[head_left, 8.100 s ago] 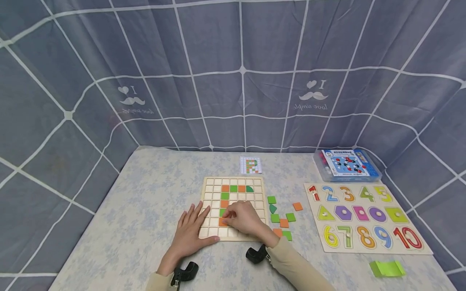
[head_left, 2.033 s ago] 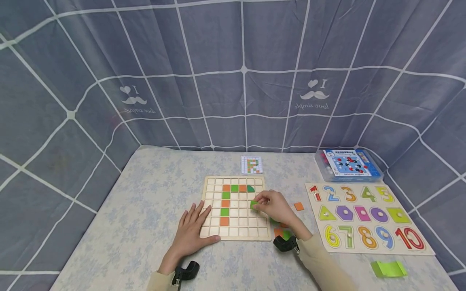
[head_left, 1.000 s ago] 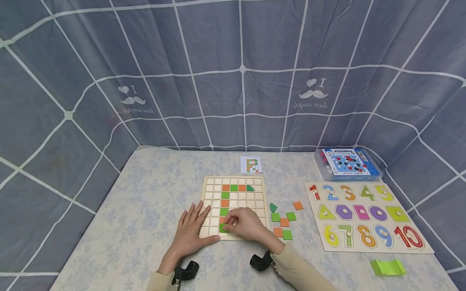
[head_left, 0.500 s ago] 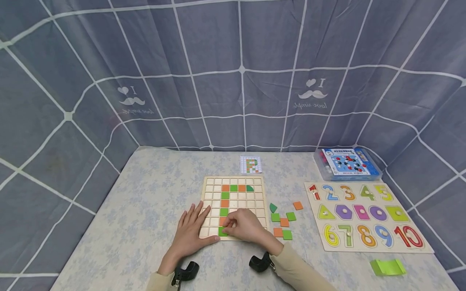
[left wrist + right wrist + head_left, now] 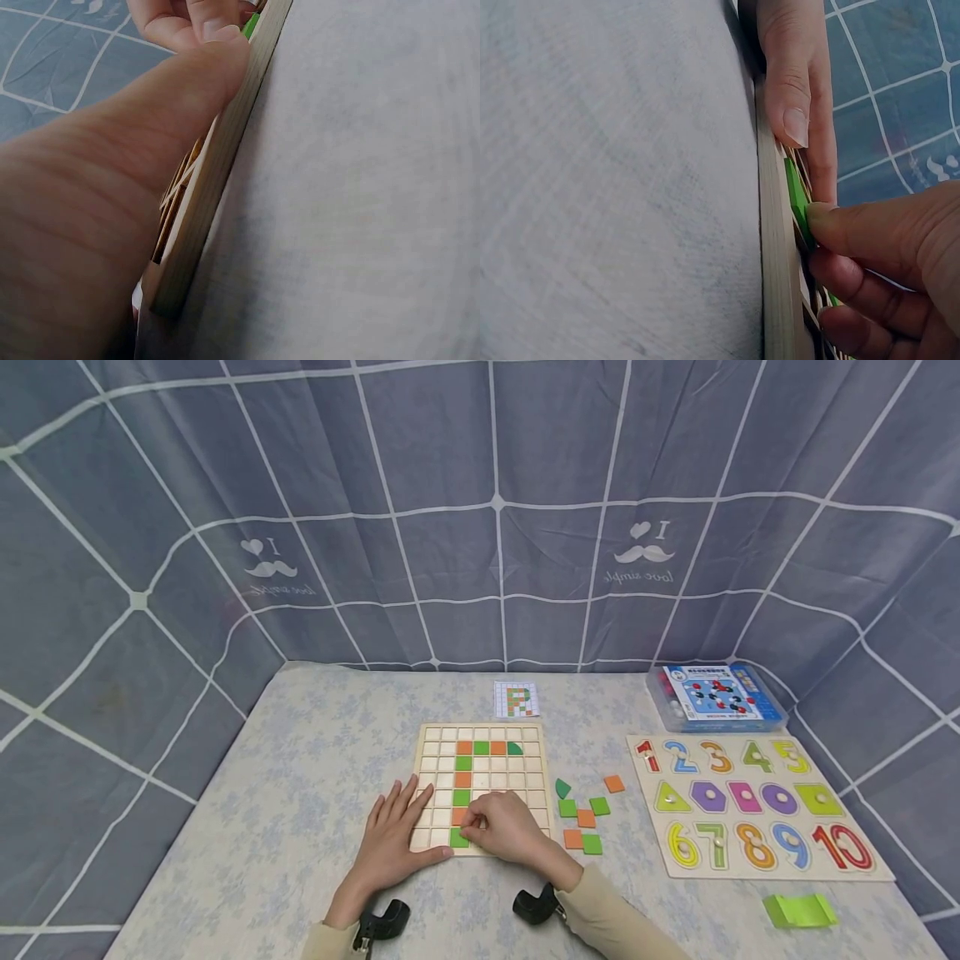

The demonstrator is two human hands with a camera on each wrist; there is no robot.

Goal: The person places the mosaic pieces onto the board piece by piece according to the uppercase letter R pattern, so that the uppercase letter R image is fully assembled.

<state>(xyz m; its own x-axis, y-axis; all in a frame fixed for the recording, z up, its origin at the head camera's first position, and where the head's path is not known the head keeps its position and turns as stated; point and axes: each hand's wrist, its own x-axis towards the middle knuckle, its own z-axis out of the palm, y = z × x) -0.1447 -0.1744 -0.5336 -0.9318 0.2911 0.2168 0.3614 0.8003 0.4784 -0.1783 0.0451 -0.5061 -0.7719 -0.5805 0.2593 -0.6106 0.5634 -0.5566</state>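
A wooden grid board [image 5: 516, 779] lies on the table, with a column of alternating orange and green square tiles and a top row ending in a dark green rounded piece [image 5: 514, 748]. My left hand [image 5: 393, 837] rests spread at the board's lower left corner, its thumb along the front edge. My right hand [image 5: 504, 827] pinches a green square tile [image 5: 458, 837] at the bottom cell of the column. In the right wrist view the thumb and fingertips are at this green tile [image 5: 796, 196], which sits tilted near the board's front rim.
Several loose orange and green tiles [image 5: 586, 818] lie right of the board. Behind it is a small pattern card [image 5: 517, 700]. Farther right are a number-and-shape puzzle board [image 5: 652, 847], a clear plastic box [image 5: 723, 725] and a bright green holder [image 5: 799, 912].
My right hand has brought a green tile from the loose pieces on the right to the column's bottom cell and lowered it there. My left hand has stayed in place.
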